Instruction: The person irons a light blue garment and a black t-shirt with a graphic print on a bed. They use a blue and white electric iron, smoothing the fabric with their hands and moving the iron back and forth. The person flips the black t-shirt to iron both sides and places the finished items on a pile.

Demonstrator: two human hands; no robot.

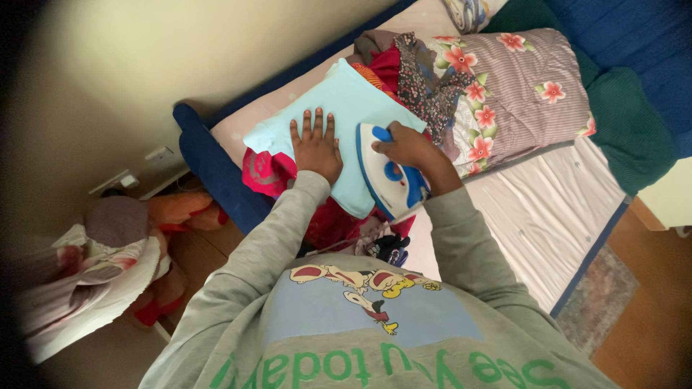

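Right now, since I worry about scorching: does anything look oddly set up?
Yes. The light blue cloth lies on heaped clothes on the bed, not a flat board. The right hand grips the iron; the left hand presses the cloth.

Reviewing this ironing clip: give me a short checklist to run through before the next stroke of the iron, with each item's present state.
1. Right hand grips the handle of the iron: ok.
2. Left hand lies flat on the light blue cloth, clear of the iron: ok.
3. Cloth smooth where the iron sits: ok.
4. Cloth rests on a lumpy pile of clothes, not a flat base: not ok.
5. Cord free of snags: cannot tell.
6. Iron switched on: cannot tell.
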